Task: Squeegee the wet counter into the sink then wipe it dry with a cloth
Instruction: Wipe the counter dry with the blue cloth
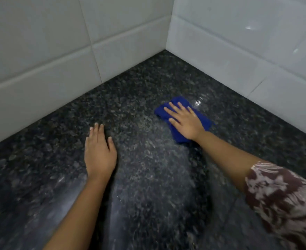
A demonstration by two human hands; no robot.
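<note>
Right hand [184, 121] flat, fingers spread, pressing blue cloth [180, 136] on dark granite counter [148, 168] near tiled corner; left hand [99, 152] open, palm down on counter, holding nothing

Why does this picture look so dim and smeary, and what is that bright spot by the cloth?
Head view: dim, bluish light; the dark counter looks streaked near the bottom edge, likely motion blur; the spot is glare beside the blue cloth under the right hand; the wide lens bends the wall tiles.

Both hands flat, palms down: left hand [99, 152], right hand [183, 120].
</note>
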